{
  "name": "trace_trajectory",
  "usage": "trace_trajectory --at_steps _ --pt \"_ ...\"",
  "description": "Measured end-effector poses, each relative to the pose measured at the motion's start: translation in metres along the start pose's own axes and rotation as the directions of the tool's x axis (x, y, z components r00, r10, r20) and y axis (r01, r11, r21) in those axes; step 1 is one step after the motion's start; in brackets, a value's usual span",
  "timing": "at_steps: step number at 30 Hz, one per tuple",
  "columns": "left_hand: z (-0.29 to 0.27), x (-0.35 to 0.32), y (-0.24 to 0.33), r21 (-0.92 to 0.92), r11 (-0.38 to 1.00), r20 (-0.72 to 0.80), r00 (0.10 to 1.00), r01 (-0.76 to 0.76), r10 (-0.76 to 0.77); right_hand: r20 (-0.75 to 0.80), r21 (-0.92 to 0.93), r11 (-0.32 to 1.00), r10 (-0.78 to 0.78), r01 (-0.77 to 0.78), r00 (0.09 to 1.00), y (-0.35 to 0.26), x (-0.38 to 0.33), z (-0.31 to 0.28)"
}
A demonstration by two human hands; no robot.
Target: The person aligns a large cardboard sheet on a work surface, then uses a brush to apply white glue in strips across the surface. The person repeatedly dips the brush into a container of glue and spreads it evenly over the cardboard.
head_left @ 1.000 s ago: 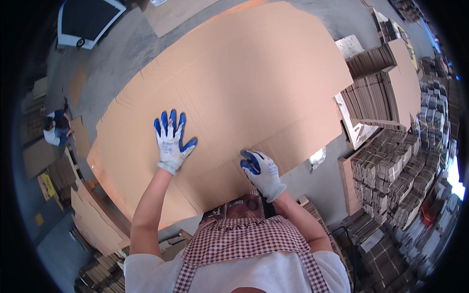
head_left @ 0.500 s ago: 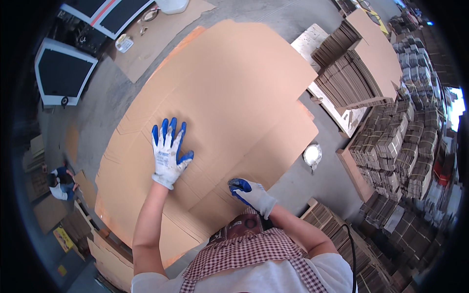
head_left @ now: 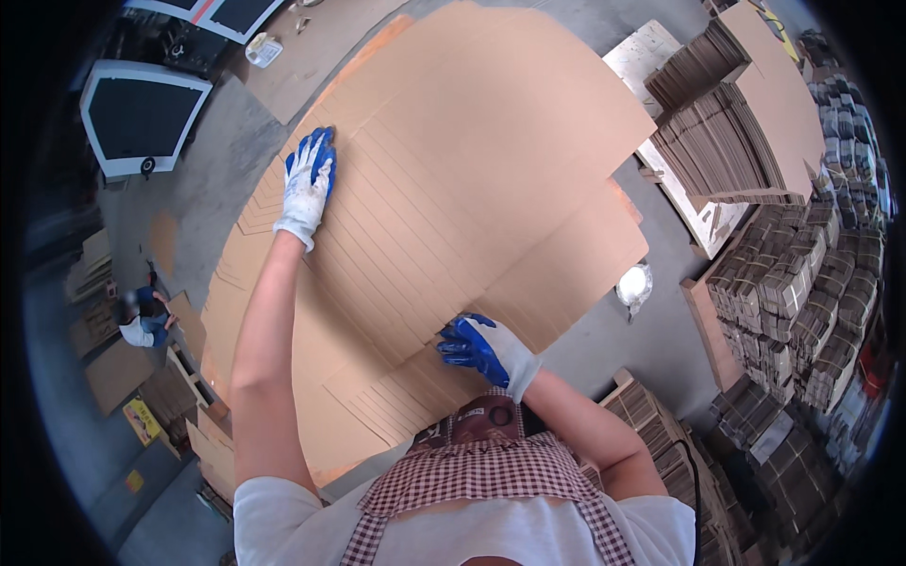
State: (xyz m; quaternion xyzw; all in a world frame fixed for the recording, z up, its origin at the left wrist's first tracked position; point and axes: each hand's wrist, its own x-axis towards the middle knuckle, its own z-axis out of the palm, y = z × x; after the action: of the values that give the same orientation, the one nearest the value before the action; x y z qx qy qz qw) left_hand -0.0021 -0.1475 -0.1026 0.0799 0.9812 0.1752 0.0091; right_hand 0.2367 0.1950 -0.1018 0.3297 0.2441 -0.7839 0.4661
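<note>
Head camera: The left hand [head_left: 309, 189], gloved in white and blue, reaches farther forward than half a second ago, fingers extended and nearly together atop large cardboard sheets [head_left: 491, 141] lying beneath and between both hands. Parallel stepped lines now run clearly to its right, suggesting the layers are fanning apart as the work advances. The right hand [head_left: 486, 351] curls at the near side; whether it pinches anything cannot be told. The sheets look plain brown, broad and notched beyond the right hand.

Cardboard sheets [head_left: 472, 123] lie spread across the worktop [head_left: 382, 38], covering nearly all of it (only slivers of its orange-brown edge peek out around them).
</note>
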Motion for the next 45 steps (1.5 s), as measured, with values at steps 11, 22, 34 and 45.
trace_trajectory --at_steps 11,22,34,45 --pt "0.009 -0.003 0.003 0.18 0.982 -0.072 0.994 -0.066 0.08 0.04 0.067 0.991 0.115 -0.118 0.993 -0.019 -0.009 -0.001" --pt "-0.023 -0.085 0.097 0.084 0.914 0.276 0.891 -0.396 0.361 0.497 -0.858 -0.497 -0.743 0.128 0.449 -0.058 0.009 0.026" --pt "-0.004 -0.086 0.087 0.089 0.849 0.314 0.824 -0.521 0.472 0.425 -0.898 -0.426 -0.778 0.108 0.462 0.007 -0.009 0.022" --pt "0.003 -0.088 0.083 0.111 0.838 0.294 0.823 -0.534 0.486 0.136 -0.978 -0.032 -0.849 0.208 0.511 0.037 -0.001 0.043"
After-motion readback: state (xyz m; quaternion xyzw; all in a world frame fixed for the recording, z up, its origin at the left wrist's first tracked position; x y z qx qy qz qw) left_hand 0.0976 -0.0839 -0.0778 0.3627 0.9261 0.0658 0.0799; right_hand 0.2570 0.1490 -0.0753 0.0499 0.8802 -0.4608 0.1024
